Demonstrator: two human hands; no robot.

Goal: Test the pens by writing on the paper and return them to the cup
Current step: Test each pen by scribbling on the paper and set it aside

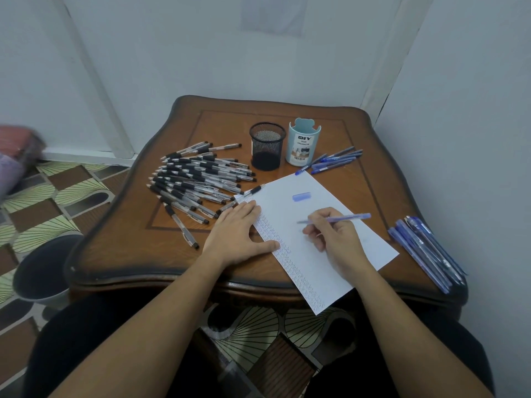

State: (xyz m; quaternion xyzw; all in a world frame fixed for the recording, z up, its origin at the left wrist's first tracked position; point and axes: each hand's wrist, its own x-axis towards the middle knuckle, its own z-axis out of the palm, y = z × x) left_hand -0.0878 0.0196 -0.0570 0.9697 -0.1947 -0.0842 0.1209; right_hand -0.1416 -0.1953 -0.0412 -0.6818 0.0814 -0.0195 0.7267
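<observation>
Left hand (pixel 238 234), fingers flat, pins the paper (pixel 287 214); right hand (pixel 336 239) pinches a blue pen (pixel 333 219), which should make 1 light stroke on blank space.

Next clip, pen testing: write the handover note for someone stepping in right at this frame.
Left hand: open, pressed flat on the left edge of the paper.
Right hand: grips a blue pen, tip at mid-sheet.
Things: black-grip pens heaped left of the paper; blue pens beside the blue organizer; more blue pens at the right edge of the table. Black mesh cup looks empty.
Done: a column of small marks down the paper's left side, and a blue patch near the top.
Left: finish testing and put the pens in a cup. Which loose pens are already tested cannot be told.
</observation>
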